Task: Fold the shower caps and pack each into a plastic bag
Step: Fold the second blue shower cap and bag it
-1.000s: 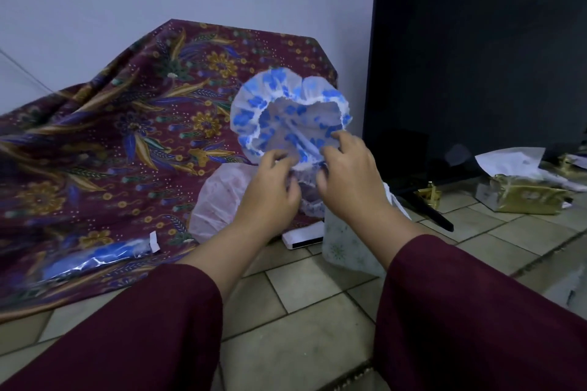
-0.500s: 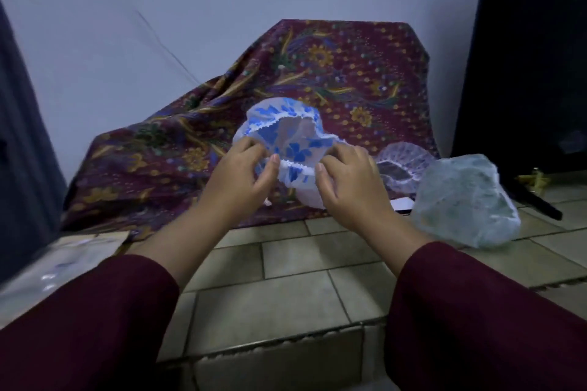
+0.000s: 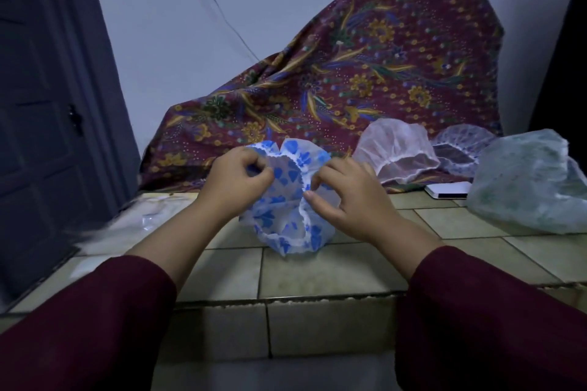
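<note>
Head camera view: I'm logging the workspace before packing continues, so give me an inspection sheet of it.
Surface: beige tiled ledge, grout lines visible.
Job's things: blue-flowered translucent shower cap, held by both hands; pale pink cap, purple-patterned cap, green-speckled cap to its right; clear plastic bags at left, blurred.
Clutter: flat white box.
Hands: left hand and right hand pinch the cap's rim.
Cables: thin wire on the wall.
Surroundings: maroon batik cloth, dark door.

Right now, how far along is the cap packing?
Early. Nothing visibly packed. In hand: both hands, left hand and right hand, pinch the blue-print cap, still puffy, not folded flat. Left: the white cap, the purple-print cap and the pale green cap lie loose at right. Clear plastic bags wait at left, blurred.
</note>
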